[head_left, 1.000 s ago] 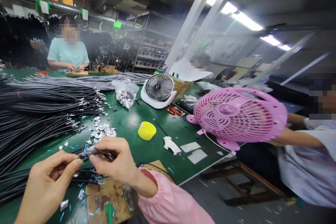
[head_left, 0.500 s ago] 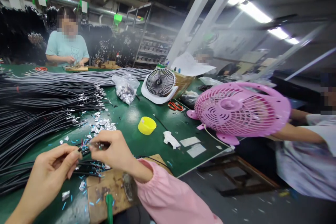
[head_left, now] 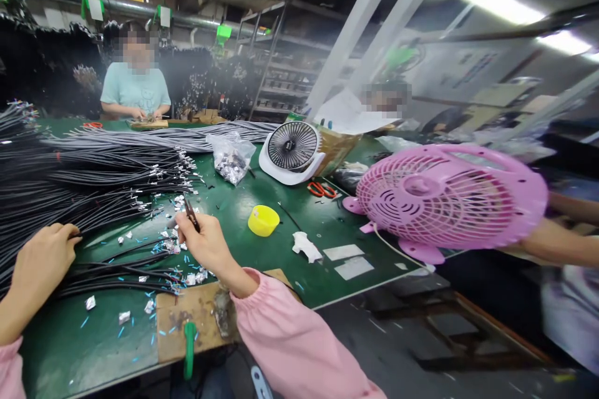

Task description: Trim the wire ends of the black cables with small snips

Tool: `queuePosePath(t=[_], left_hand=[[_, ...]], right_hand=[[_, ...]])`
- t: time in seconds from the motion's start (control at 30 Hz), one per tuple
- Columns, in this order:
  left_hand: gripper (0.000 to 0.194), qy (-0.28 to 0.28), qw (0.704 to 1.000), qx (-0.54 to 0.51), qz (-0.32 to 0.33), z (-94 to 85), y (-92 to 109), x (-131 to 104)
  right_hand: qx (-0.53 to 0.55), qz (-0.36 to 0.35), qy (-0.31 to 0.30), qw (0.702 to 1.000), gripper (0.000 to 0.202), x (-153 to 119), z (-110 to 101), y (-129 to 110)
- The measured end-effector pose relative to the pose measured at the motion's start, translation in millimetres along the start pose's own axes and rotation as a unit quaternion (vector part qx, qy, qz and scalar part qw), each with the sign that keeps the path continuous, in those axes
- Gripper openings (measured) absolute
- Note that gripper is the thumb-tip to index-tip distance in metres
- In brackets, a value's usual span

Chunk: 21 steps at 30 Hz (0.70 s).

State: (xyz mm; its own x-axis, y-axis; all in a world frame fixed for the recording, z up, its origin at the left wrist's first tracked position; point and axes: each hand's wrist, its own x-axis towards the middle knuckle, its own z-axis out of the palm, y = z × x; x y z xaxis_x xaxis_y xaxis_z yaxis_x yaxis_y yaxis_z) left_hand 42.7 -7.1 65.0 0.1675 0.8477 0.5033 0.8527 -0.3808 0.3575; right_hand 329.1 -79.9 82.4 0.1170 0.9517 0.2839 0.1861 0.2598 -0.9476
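Observation:
My left hand (head_left: 43,265) is at the left, over the edge of the black cable pile (head_left: 88,199). Its fingers are curled together on a black cable (head_left: 77,237), most of which the hand hides. My right hand (head_left: 206,243) is closed around dark metal tweezers (head_left: 191,215) that point up and away. Below and between the hands lie several loose black cables (head_left: 126,287), their stripped ends showing thin coloured wires. Scraps of silver foil (head_left: 196,277) and small blue bits are scattered around these ends.
A stained board (head_left: 187,312) with a green handle (head_left: 189,349) sits at the near edge. Beyond are a yellow cup (head_left: 263,221), a small fan (head_left: 292,146), a pink fan (head_left: 435,199), red-handled scissors (head_left: 322,190) and a bag (head_left: 231,159). Other people sit across and at the right.
My hands have moved apart: the left went left toward the cable pile with a cable, the right shifted slightly up with the tweezers. The view has turned slightly left.

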Motion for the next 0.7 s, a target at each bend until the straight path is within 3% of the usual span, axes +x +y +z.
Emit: queuePosePath(t=[0.1,0.2,0.37,0.47,0.57,0.7], left_hand=[[0.013,0.023,1.0,-0.011,0.015,-4.2,2,3],[0.014,0.046,0.997,-0.047,0.042,-4.1,18,10],[0.036,0.05,0.979,-0.141,0.139,10.1,70,25],[0.037,0.058,0.965,-0.184,0.179,18.8,101,30],[0.03,0.073,0.956,-0.212,0.192,21.7,119,24],[0.027,0.082,0.953,-0.23,0.177,16.4,125,6]], right_hand=[[-0.006,0.001,-0.003,1.0,0.045,2,1,-1],[-0.008,-0.008,0.012,1.0,0.04,9,4,-3],[-0.005,-0.034,0.062,0.998,0.021,24,10,-10],[0.016,-0.042,0.09,0.995,0.018,24,9,-12],[0.046,-0.033,0.095,0.994,0.017,15,6,-11],[0.049,-0.045,0.064,0.996,0.019,-1,3,-11]])
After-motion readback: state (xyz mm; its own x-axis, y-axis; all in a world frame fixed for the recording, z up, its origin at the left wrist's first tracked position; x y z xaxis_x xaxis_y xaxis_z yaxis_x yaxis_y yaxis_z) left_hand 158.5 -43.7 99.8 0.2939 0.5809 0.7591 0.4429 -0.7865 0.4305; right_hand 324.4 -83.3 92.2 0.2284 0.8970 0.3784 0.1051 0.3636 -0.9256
